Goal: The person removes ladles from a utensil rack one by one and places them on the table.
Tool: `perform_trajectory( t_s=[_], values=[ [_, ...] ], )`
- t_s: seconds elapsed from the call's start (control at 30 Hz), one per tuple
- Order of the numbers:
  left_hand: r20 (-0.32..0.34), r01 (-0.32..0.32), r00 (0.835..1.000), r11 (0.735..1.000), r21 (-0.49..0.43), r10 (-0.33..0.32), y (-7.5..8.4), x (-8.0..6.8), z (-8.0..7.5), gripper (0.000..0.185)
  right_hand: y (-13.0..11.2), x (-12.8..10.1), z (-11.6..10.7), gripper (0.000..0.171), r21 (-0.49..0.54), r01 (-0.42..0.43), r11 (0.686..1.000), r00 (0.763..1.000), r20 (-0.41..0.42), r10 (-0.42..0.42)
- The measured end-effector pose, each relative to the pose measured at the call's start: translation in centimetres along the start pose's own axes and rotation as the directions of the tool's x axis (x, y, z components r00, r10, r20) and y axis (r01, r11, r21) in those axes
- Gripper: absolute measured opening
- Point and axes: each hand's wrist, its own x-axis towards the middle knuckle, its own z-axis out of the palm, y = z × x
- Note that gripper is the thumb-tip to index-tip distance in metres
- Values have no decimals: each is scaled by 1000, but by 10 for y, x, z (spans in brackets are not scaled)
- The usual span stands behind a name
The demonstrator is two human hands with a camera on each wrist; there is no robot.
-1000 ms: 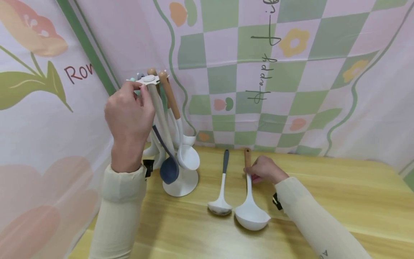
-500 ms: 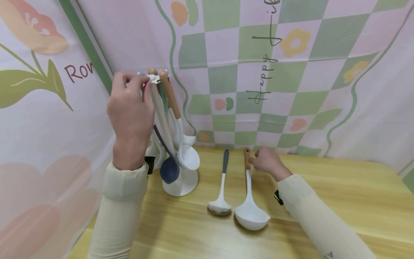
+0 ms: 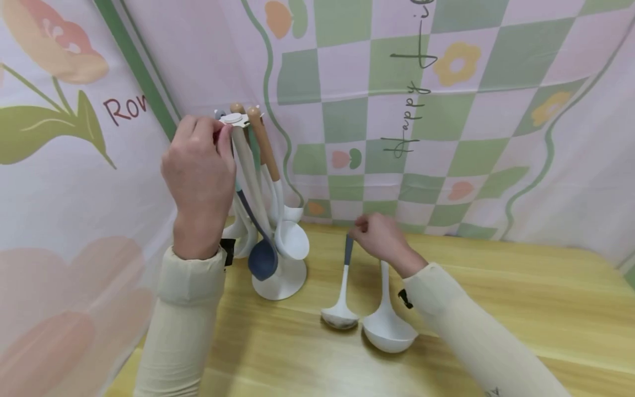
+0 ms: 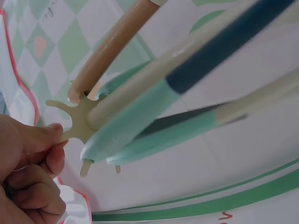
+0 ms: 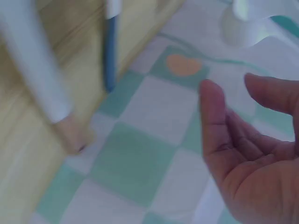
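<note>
My left hand (image 3: 198,173) pinches one prong of the cream hook top (image 4: 77,122) of a utensil stand (image 3: 280,284) between thumb and forefinger. Utensils hang from that top, among them a dark blue ladle (image 3: 263,260) and a white one with a wooden handle (image 3: 265,146). My right hand (image 3: 382,240) is over the handle ends of two ladles lying on the table. One is a small white ladle (image 3: 343,295) with a dark handle; the other is a larger white ladle (image 3: 389,331). In the right wrist view, thumb and forefinger are apart with nothing between them.
A wood-grain table (image 3: 496,309) runs below, its back edge against a checkered cloth (image 3: 412,127). Another printed cloth (image 3: 59,209) hangs close on the left, beside the stand and my left arm.
My right hand has let go of the larger ladle's handle and moved left toward the dark handle. The left hand shifted its fingers slightly at the stand's top.
</note>
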Motion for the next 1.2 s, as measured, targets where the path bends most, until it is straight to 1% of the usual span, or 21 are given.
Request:
perform_trajectory(
  t_s=[0.07, 0.13, 0.23, 0.33, 0.43, 0.5, 0.6, 0.67, 0.73, 0.87, 1.03, 1.2],
  values=[
    [12, -22, 1000, 1000, 15, 22, -1, 0, -1, 32, -15, 3, 2, 37, 41, 53, 998, 997, -57, -50],
    [21, -45, 999, 999, 24, 44, -2, -1, -2, 33, -31, 7, 4, 30, 98, 119, 988, 987, -119, -107],
    [22, -77, 997, 997, 26, 77, -3, -3, -4, 34, -55, 13, 5, 25, 207, 201, 958, 970, -176, -165],
    [16, -100, 995, 995, 15, 100, -3, -4, -5, 35, -77, 20, 4, 28, 309, 249, 918, 963, -177, -201],
    [13, -108, 994, 994, 3, 108, -3, -4, -4, 35, -95, 26, 2, 37, 392, 283, 876, 958, -160, -238],
    [12, -107, 994, 994, -2, 107, -2, -5, -4, 36, -103, 30, 1, 42, 448, 306, 840, 952, -158, -262],
    [10, -99, 995, 995, -16, 99, -2, -6, -4, 36, -113, 35, -1, 46, 516, 343, 785, 939, -168, -300],
    [8, -93, 996, 995, -27, 94, -2, -6, -4, 36, -118, 37, -3, 45, 539, 362, 760, 932, -179, -316],
    [5, -88, 996, 995, -38, 88, -2, -6, -4, 35, -122, 38, -5, 42, 546, 371, 752, 928, -180, -327],
    [1, -86, 996, 995, -43, 86, -2, -7, -4, 34, -127, 38, -7, 37, 523, 376, 765, 926, -180, -332],
    [9, -86, 996, 995, -51, 86, -1, -7, -5, 34, -131, 38, -6, 36, 501, 384, 776, 923, -211, -321],
    [18, -84, 996, 995, -46, 85, -2, -7, -6, 35, -136, 40, -4, 37, 471, 413, 780, 910, -257, -327]
  ],
)
